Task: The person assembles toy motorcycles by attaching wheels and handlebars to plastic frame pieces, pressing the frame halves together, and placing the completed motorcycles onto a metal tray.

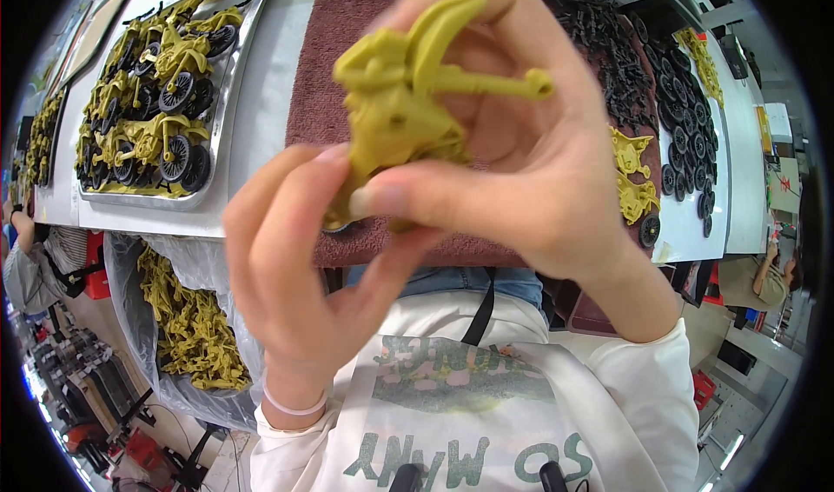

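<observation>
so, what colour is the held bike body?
The bike body is mustard yellow; head view shows it best.

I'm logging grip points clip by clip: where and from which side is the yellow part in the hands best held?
Probably by the thick middle of the yellow part, pinched from the lower left, where the left hand meets it. That block looks broad, while the curved fender above and slim rod jutting right look thinner and likelier to bend.
</observation>
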`<state>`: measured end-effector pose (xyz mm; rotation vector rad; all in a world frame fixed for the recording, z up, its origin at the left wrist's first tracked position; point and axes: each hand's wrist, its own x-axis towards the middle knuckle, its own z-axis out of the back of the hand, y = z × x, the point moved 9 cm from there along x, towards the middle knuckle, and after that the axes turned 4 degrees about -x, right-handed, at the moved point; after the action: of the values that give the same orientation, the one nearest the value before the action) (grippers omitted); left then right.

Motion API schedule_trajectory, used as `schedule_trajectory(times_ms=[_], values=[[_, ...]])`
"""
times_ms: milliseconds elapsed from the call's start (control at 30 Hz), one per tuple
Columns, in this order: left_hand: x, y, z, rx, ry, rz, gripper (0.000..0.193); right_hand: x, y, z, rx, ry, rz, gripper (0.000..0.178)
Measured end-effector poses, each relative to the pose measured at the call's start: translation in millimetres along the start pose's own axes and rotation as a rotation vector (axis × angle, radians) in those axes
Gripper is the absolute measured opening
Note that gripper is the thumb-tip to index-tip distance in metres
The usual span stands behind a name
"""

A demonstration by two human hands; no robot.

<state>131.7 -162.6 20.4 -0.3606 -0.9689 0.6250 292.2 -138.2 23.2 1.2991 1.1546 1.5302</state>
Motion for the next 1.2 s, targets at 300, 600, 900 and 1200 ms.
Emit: schedule_trajectory(times_ms=[300, 600, 900, 1200], values=[[1.3, 17.4, 3.4, 0.096, 0.101, -0.015, 0.052, -7.4, -15.0, -9.5, -0.084, -0.091, -0.058, 0.034], [3.2, 49.2, -22.1, -0.009, 0.440, 0.086, 0.049, -23.0, -27.9, -16.9, -0.749, -0.072, -0.012, 0.023], [-2.0, 55.3, -29.6, -0.035, 0.403, 0.084, 0.038, -32.8, -28.0, -21.1, -0.920, -0.160, 0.121, 0.025], [-6.1, 44.6, -29.1, 0.144, 0.373, 0.147, 0.031, -33.0, -28.4, -20.8, -0.943, -0.183, 0.061, 0.028]])
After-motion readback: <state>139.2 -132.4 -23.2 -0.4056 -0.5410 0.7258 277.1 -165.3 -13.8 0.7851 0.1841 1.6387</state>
